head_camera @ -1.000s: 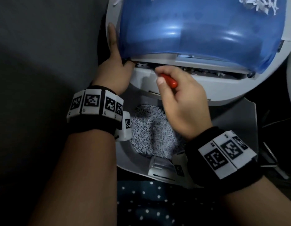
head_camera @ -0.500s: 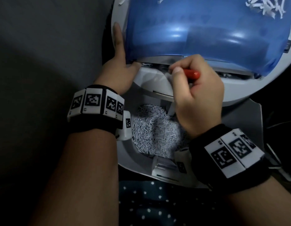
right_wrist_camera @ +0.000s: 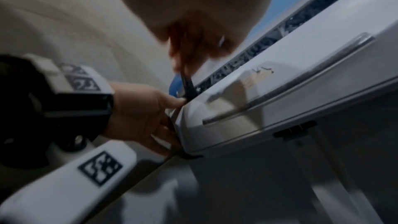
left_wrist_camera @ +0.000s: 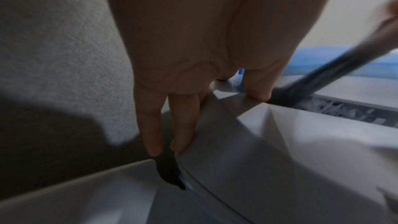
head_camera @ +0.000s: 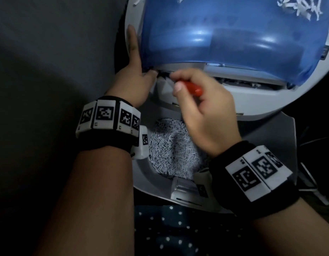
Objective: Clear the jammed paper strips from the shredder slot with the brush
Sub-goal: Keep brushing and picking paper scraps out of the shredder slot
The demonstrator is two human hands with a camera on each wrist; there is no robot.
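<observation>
With the shredder head tipped over its bin, status per item:
Right hand (head_camera: 206, 115): fingers curled round the red handle of the brush (head_camera: 192, 88), thumb on top; sits at 6 o'clock of the slot's left end.
Brush: dark bristle end (right_wrist_camera: 188, 88) pokes into the left end of the shredder slot (head_camera: 239, 82), right beside the left thumb.
Left hand (head_camera: 131, 80): fingers straight and pressed together along the left edge of the blue cover (head_camera: 233, 32), thumb hooked at the slot's corner; bracing the shredder head (head_camera: 261, 102).
Paper strips (right_wrist_camera: 254, 47): packed along the slot, from 9 to 3 o'clock.
Bin (head_camera: 270, 133): shredded paper pile (head_camera: 171, 150) at 6 o'clock of the head.
Loose strips (head_camera: 298, 6): on the cover, at 1 o'clock.
</observation>
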